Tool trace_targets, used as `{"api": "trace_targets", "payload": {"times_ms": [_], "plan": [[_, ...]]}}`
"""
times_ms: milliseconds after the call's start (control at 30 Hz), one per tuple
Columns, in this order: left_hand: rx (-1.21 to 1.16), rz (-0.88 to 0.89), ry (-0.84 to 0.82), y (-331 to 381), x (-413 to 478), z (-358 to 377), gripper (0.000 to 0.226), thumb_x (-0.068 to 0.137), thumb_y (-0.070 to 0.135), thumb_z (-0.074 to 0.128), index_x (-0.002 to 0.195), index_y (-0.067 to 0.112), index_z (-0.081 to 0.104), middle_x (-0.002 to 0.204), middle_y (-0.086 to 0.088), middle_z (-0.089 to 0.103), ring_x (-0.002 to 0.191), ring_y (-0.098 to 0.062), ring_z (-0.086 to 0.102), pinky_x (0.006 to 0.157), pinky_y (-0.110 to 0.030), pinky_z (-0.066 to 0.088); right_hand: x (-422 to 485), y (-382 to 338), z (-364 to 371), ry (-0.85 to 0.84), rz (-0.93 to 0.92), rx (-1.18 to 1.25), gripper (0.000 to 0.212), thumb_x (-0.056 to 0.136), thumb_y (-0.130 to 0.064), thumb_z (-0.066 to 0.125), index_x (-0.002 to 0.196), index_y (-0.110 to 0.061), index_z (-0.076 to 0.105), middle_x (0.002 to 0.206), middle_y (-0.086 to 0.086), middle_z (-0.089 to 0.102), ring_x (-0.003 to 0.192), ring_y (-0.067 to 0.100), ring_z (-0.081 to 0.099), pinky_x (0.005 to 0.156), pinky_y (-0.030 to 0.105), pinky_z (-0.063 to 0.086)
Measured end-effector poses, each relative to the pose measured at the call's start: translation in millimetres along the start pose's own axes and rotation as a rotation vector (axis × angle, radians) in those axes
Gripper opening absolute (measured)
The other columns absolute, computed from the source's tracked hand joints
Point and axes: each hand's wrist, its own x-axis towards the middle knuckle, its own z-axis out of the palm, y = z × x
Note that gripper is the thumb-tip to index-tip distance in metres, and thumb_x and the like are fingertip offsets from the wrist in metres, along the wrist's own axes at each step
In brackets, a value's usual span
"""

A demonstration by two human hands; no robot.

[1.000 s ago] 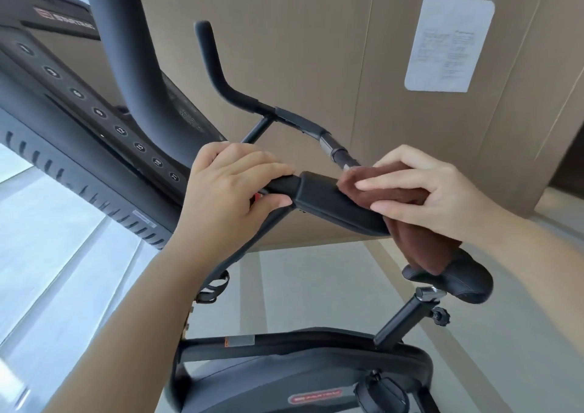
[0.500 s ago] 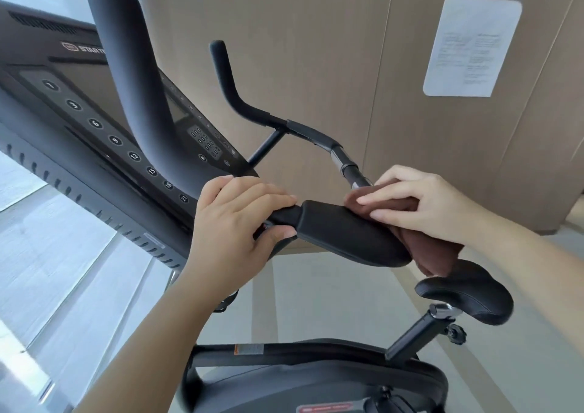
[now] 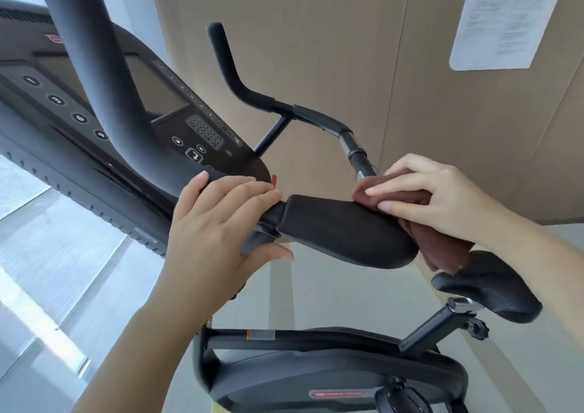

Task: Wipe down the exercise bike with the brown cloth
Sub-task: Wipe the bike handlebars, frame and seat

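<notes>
The black exercise bike point(image 3: 331, 368) fills the lower middle, with its saddle point(image 3: 493, 289) at the right and its handlebar point(image 3: 252, 96) reaching up at centre. A padded black armrest point(image 3: 341, 232) of the handlebar lies across the middle. My left hand point(image 3: 218, 226) grips the bar just left of that pad, fingers over the top and thumb below. My right hand point(image 3: 433, 197) holds the brown cloth point(image 3: 442, 248) against the pad's right end, where the bar meets it. Part of the cloth hangs down behind the pad, above the saddle.
A black treadmill console point(image 3: 104, 122) with number buttons and a thick curved handrail point(image 3: 104, 80) stands close on the left. A brown panelled wall point(image 3: 316, 49) with a white paper notice point(image 3: 505, 17) is behind the bike. Pale floor point(image 3: 331, 295) lies below.
The view has shifted, so bike and hands sit lower and more to the right. My right hand with the cloth has slid toward the pad's right end. The left hand's thumb has loosened under the bar.
</notes>
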Motion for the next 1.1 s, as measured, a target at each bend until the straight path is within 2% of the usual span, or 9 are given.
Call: {"api": "trace_targets", "payload": {"times_ms": [200, 367, 433, 567, 633, 733, 833, 900, 1100], "plan": [[0.052, -0.144, -0.036, 33, 10, -3, 0.054, 0.076, 0.057, 0.048, 0.102, 0.013, 0.066, 0.104, 0.001, 0.067, 0.104, -0.014, 0.048, 0.1, -0.037, 0.023, 23, -12, 15, -0.052, -0.274, 0.059, 0.022, 0.079, -0.027, 0.069, 0.1, -0.036, 0.069, 0.1, -0.008, 0.056, 0.094, 0.003, 0.054, 0.086, 0.018, 0.041], [0.034, -0.296, -0.003, 57, 10, 1, 0.065, 0.065, 0.058, 0.058, 0.106, 0.008, 0.064, 0.107, 0.005, 0.06, 0.109, -0.019, 0.051, 0.095, -0.047, 0.039, -9, 57, -11, -0.066, -0.345, 0.114, 0.024, 0.079, -0.022, 0.067, 0.1, -0.032, 0.069, 0.103, -0.006, 0.056, 0.096, 0.003, 0.056, 0.083, 0.007, 0.039], [0.03, -0.366, -0.002, 65, 13, 1, 0.067, 0.061, 0.057, 0.061, 0.105, 0.007, 0.064, 0.106, 0.004, 0.06, 0.108, -0.022, 0.053, 0.094, -0.048, 0.041, -6, 64, -11, -0.04, -0.363, 0.147, 0.023, 0.077, -0.025, 0.066, 0.099, -0.03, 0.07, 0.101, -0.004, 0.058, 0.094, 0.003, 0.056, 0.083, 0.009, 0.041], [0.039, -0.464, -0.049, 78, 17, -6, 0.07, 0.057, 0.054, 0.068, 0.107, 0.005, 0.064, 0.107, 0.005, 0.057, 0.113, -0.012, 0.048, 0.096, -0.032, 0.035, 22, 24, 6, -0.078, -0.505, 0.207, 0.022, 0.078, -0.022, 0.072, 0.099, -0.026, 0.071, 0.097, 0.0, 0.058, 0.09, 0.005, 0.055, 0.085, 0.015, 0.042], [0.043, -0.495, -0.075, 83, 20, -9, 0.069, 0.057, 0.049, 0.072, 0.109, 0.005, 0.063, 0.109, 0.005, 0.055, 0.114, -0.012, 0.047, 0.096, -0.029, 0.032, 29, 7, 11, -0.094, -0.551, 0.216, 0.022, 0.078, -0.023, 0.071, 0.1, -0.028, 0.071, 0.098, 0.0, 0.058, 0.092, 0.008, 0.056, 0.086, 0.019, 0.043], [0.012, -0.567, -0.086, 86, 20, -10, 0.068, 0.056, 0.045, 0.067, 0.113, 0.009, 0.061, 0.114, 0.008, 0.052, 0.118, -0.011, 0.043, 0.098, -0.026, 0.029, 23, 22, 8, -0.103, -0.56, 0.252, 0.024, 0.079, -0.019, 0.07, 0.102, -0.025, 0.07, 0.099, 0.002, 0.059, 0.092, 0.008, 0.056, 0.086, 0.013, 0.041], [-0.004, -0.603, -0.083, 85, 17, -8, 0.066, 0.056, 0.04, 0.073, 0.114, 0.013, 0.06, 0.117, 0.012, 0.05, 0.12, -0.007, 0.04, 0.098, -0.015, 0.025, 6, 50, 0, -0.043, -0.528, 0.261, 0.025, 0.076, -0.023, 0.068, 0.101, -0.026, 0.071, 0.1, 0.001, 0.058, 0.093, 0.016, 0.06, 0.084, 0.024, 0.047], [-0.012, -0.622, -0.071, 83, 15, -6, 0.063, 0.056, 0.028, 0.082, 0.114, 0.014, 0.06, 0.117, 0.014, 0.05, 0.12, -0.005, 0.038, 0.096, -0.005, 0.022, -5, 59, 0, 0.011, -0.479, 0.26, 0.023, 0.076, -0.023, 0.067, 0.099, -0.027, 0.071, 0.101, 0.001, 0.057, 0.093, 0.018, 0.06, 0.083, 0.024, 0.047], [0.002, -0.614, -0.054, 83, 16, -6, 0.06, 0.059, 0.019, 0.082, 0.114, 0.013, 0.059, 0.114, 0.013, 0.05, 0.12, -0.005, 0.037, 0.091, 0.002, 0.016, 1, 4, 13, 0.069, -0.361, 0.155, 0.023, 0.079, -0.021, 0.07, 0.101, -0.026, 0.071, 0.097, 0.002, 0.058, 0.09, 0.022, 0.059, 0.082, 0.034, 0.049]]}}
